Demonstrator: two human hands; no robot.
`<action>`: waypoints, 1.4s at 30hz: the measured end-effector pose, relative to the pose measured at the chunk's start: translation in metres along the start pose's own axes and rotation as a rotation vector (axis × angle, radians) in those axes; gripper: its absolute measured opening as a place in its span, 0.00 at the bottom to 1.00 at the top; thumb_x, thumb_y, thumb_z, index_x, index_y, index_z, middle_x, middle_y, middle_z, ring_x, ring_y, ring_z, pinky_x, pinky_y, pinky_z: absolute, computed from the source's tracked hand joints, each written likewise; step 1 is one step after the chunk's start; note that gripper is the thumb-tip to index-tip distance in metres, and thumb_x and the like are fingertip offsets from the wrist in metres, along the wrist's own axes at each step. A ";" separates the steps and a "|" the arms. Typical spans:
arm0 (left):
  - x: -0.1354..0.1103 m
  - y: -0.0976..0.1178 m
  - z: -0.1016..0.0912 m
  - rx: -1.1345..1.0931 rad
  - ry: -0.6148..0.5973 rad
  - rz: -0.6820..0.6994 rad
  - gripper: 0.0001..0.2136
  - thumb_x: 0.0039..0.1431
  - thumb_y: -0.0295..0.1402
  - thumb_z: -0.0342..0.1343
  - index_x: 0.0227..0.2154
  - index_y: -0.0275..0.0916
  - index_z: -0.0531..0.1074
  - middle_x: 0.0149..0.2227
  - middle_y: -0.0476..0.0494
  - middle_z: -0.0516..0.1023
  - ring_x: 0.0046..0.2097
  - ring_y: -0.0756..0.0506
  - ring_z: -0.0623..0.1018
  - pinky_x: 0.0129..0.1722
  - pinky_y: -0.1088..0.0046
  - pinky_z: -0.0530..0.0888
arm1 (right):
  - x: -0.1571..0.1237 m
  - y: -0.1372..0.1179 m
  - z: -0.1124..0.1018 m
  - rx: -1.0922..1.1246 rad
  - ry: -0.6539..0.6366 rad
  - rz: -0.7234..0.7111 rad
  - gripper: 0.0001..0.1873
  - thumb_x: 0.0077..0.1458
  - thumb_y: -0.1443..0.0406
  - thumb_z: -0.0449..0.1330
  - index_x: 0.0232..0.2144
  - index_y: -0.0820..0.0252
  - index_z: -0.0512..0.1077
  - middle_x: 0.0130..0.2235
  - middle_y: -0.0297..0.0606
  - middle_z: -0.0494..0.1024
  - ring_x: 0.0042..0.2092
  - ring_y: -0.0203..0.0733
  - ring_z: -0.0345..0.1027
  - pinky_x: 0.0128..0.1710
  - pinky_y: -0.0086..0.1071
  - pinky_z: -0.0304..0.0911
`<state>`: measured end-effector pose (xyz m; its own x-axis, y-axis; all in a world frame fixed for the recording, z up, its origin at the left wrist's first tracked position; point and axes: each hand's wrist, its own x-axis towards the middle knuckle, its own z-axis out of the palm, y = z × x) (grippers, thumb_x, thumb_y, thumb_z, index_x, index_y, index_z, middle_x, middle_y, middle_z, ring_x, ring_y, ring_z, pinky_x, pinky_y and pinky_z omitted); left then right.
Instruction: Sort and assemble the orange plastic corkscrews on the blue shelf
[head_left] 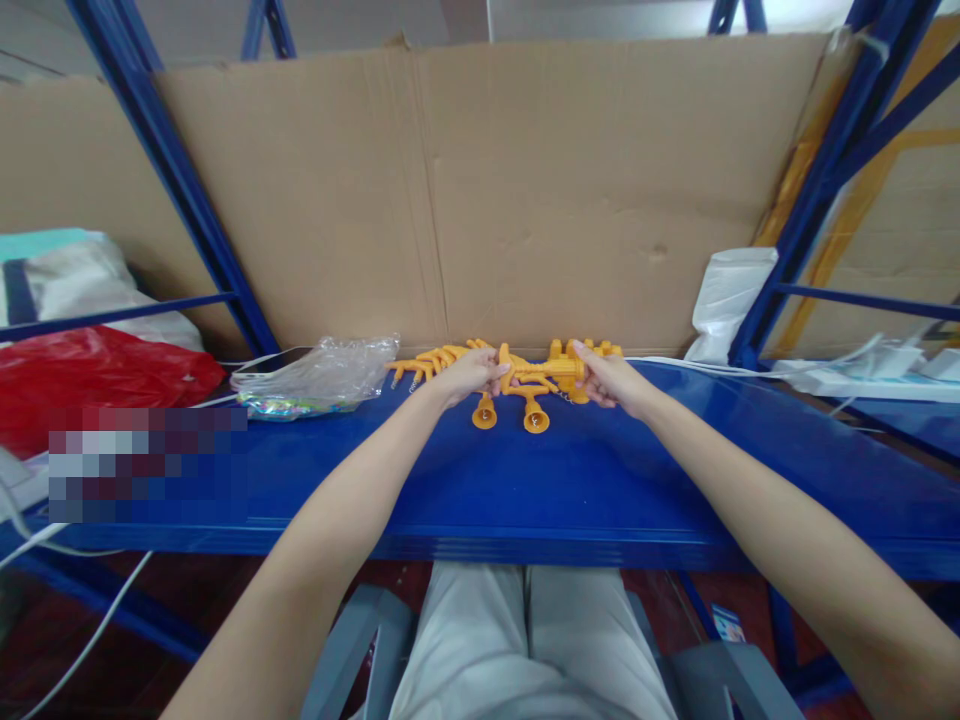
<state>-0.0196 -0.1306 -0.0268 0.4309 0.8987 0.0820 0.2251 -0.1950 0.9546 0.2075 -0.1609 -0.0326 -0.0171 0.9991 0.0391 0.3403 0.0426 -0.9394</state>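
Observation:
An orange plastic toy [529,385] with long jointed limbs and two bell-shaped feet lies near the back of a blue shelf [525,480]. My left hand [471,375] is closed around its left part, where several finger-like prongs stick out to the left. My right hand [609,378] grips the blocky right part of the same toy. Both arms reach forward from the bottom of the view.
A crumpled clear plastic bag [319,377] lies left of the toy. A red bag [90,375] and cloth bundles sit on the left shelf. Brown cardboard [480,190] backs the shelf. Blue rack posts, white cables and a white bag [731,300] stand on the right.

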 end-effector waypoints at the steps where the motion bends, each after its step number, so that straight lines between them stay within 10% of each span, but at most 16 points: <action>1: 0.000 0.000 0.000 -0.004 -0.002 0.001 0.05 0.60 0.24 0.54 0.28 0.35 0.65 0.25 0.49 0.77 0.18 0.57 0.67 0.22 0.81 0.64 | 0.000 0.000 0.000 -0.009 -0.003 0.006 0.31 0.59 0.42 0.47 0.18 0.60 0.63 0.11 0.34 0.61 0.12 0.27 0.49 0.12 0.24 0.41; 12: 0.004 -0.002 -0.001 -0.006 0.051 0.014 0.06 0.60 0.26 0.55 0.29 0.34 0.65 0.24 0.46 0.78 0.19 0.56 0.69 0.22 0.80 0.64 | 0.006 0.003 -0.009 0.131 -0.146 -0.154 0.06 0.60 0.63 0.59 0.34 0.59 0.65 0.27 0.34 0.77 0.20 0.30 0.67 0.22 0.24 0.63; 32: 0.001 0.000 0.002 0.053 0.029 0.055 0.07 0.61 0.21 0.50 0.28 0.35 0.63 0.25 0.47 0.78 0.17 0.56 0.68 0.23 0.79 0.65 | 0.003 0.004 -0.001 0.026 -0.079 -0.002 0.32 0.62 0.44 0.43 0.21 0.61 0.66 0.12 0.39 0.67 0.10 0.31 0.53 0.11 0.26 0.48; 42: 0.002 0.000 0.002 0.038 0.063 0.039 0.09 0.61 0.22 0.52 0.27 0.36 0.61 0.21 0.48 0.76 0.18 0.55 0.69 0.22 0.79 0.64 | 0.007 0.003 -0.011 0.069 -0.105 -0.176 0.11 0.56 0.58 0.63 0.30 0.60 0.69 0.21 0.34 0.76 0.21 0.32 0.69 0.21 0.23 0.59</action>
<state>-0.0173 -0.1291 -0.0274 0.3847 0.9126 0.1381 0.2423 -0.2442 0.9390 0.2186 -0.1543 -0.0315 -0.1691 0.9704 0.1723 0.2582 0.2124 -0.9425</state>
